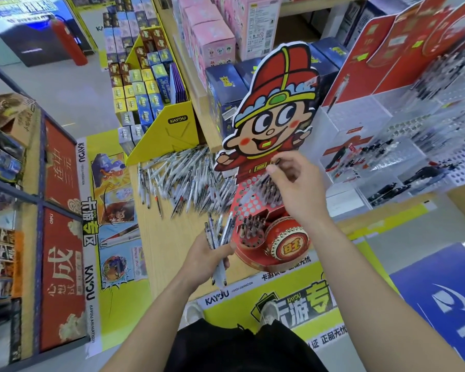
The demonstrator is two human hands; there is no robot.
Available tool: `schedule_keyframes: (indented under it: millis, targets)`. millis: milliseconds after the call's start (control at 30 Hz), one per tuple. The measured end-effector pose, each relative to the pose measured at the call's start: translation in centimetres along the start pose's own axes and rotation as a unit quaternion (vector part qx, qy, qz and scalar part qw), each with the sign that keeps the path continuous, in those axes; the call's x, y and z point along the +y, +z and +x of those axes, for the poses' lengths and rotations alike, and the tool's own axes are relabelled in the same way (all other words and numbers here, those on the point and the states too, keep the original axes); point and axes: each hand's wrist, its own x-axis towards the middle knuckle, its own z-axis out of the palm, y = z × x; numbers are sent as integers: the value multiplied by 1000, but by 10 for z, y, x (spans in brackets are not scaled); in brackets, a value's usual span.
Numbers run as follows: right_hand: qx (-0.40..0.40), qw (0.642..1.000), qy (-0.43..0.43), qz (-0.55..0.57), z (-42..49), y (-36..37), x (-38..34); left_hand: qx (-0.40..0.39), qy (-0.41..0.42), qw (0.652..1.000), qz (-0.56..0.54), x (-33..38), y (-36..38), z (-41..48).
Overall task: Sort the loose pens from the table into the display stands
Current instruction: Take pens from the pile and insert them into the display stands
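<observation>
A big pile of loose pens (188,178) lies on the wooden table (161,237). My left hand (207,259) grips a bundle of several pens (220,237) upright, just left of the red display stand (255,208) with the cartoon figure and a perforated hole panel. My right hand (295,183) hovers over that panel and pinches a single pen (263,181) that slants down towards the holes. Several pens stand in the stand's upper holes and in its lower holes (251,229) beside the red drum.
A yellow card-box rack (172,130) stands behind the pen pile. Clear acrylic pen trays (387,162) with red backboards fill the right side. Pink and blue boxes line the shelf behind. The table's front edge carries a yellow banner (279,299).
</observation>
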Motion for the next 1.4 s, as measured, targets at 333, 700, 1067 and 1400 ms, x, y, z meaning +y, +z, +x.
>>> schedule_keyframes:
  millis: [333, 700, 1067, 1400]
  targets:
    - [-48, 995, -41, -79, -55, -15, 53, 55, -34, 998, -1, -22, 2, 0]
    - [-81, 985, -23, -153, -59, 12, 109, 75, -39, 996, -29, -14, 11, -3]
    - [-108, 984, 30, -137, -60, 22, 110, 86, -45, 994, -56, -11, 13, -3]
    - [-143, 976, 32, -161, -55, 24, 112, 80, -41, 994, -66, -12, 14, -8]
